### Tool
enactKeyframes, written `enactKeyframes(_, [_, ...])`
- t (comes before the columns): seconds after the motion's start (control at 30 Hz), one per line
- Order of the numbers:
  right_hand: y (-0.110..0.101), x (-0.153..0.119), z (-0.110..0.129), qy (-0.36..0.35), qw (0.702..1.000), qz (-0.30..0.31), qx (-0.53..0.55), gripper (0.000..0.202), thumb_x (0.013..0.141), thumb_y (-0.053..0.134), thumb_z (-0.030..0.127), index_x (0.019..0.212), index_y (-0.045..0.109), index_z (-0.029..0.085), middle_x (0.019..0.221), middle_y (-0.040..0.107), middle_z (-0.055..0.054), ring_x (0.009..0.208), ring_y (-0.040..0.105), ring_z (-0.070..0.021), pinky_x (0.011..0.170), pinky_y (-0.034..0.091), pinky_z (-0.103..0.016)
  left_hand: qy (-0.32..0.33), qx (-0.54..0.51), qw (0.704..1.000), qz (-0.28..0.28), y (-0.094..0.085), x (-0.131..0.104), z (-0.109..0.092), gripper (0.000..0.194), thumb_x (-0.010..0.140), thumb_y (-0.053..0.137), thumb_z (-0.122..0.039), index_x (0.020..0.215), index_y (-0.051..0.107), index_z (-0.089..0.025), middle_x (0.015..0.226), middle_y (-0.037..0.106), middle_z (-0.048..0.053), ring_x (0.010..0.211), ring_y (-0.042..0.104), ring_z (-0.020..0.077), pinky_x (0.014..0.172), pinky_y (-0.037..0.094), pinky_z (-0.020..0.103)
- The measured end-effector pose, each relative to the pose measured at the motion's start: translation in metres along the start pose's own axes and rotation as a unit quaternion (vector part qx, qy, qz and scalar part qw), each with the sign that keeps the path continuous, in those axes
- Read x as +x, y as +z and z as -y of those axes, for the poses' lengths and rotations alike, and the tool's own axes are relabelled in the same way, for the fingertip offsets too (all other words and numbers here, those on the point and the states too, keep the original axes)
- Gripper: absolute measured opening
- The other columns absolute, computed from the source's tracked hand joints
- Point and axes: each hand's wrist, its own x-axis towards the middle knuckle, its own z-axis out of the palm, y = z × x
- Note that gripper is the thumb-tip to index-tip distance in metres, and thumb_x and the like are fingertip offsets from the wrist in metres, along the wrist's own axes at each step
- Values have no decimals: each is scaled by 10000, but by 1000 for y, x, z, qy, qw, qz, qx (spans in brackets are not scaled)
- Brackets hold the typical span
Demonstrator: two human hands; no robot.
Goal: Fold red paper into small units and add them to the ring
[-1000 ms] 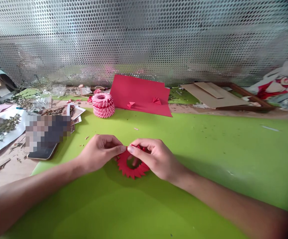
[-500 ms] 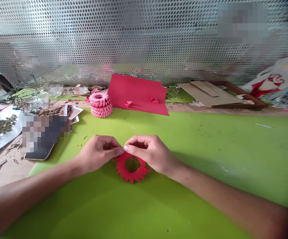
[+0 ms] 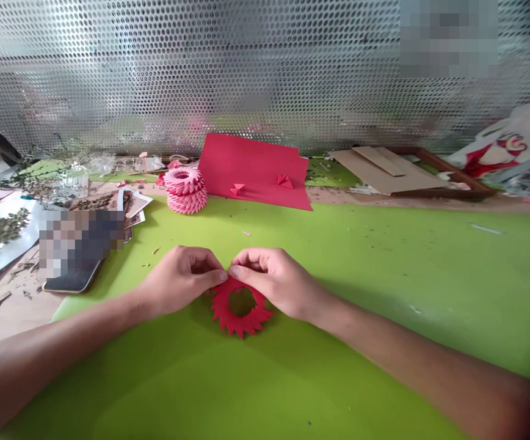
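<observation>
A red folded-paper ring (image 3: 242, 324) with a spiky outer edge and a round hole hangs tilted over the green mat (image 3: 384, 281). At its far edge, my left hand (image 3: 187, 278) pinches it between thumb and fingers from the left. My right hand (image 3: 272, 278) grips the same edge from the right, its thumb close beside the left thumb. The fingers cover that top part of the ring. Beyond the hands stands a stack of pink spiky paper rings (image 3: 186, 192). A red paper sheet (image 3: 251, 162) lies behind, with small red folded pieces (image 3: 284, 181) on it.
To the left lies a dark phone (image 3: 73, 278), partly blurred, near printed cards (image 3: 134, 205) and dried plant bits (image 3: 6, 229). Cardboard pieces (image 3: 386, 174) rest on a brown frame (image 3: 469, 192) at the back right. A perforated metal screen (image 3: 246, 67) closes off the back.
Both hands keep their pinch at the ring's far edge. The ring has shifted very slightly to the left, and the camera view has moved a little.
</observation>
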Motion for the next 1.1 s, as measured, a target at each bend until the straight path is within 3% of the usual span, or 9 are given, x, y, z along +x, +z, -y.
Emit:
enactKeyframes(0.57, [-1,-1,3,2,999,-47,27,225,853,624,362,770,684,162,652,631,0,544,517,-105,523,387,-242,-13,-25,999,-19,-1,1,2,286,777,617,-433,756,679,-154,638,623,-8,569,484,116,531,336,227])
enactKeyframes(0.7, [2,-4,4,-5,998,-38,43,256,850,654,415,812,700,166,726,686,-18,600,606,-126,569,449,-245,-5,-31,999,-25,0,2,2,269,786,614,-415,754,676,-155,652,631,-9,576,483,112,535,335,224])
enactKeyframes(0.87, [-3,-7,3,-30,998,-59,-1,346,906,570,496,897,715,182,781,699,-29,741,645,-173,660,487,-268,-15,-58,998,-31,-1,2,2,273,787,621,-424,758,669,-156,627,607,-20,551,459,99,511,316,214])
enactKeyframes(1.1, [-1,-9,1,-45,996,-58,-41,395,930,524,523,828,696,183,679,647,-16,668,611,-176,626,481,-281,-17,-83,995,-51,1,2,4,292,780,620,-450,741,645,-162,611,593,-21,520,442,96,491,317,217])
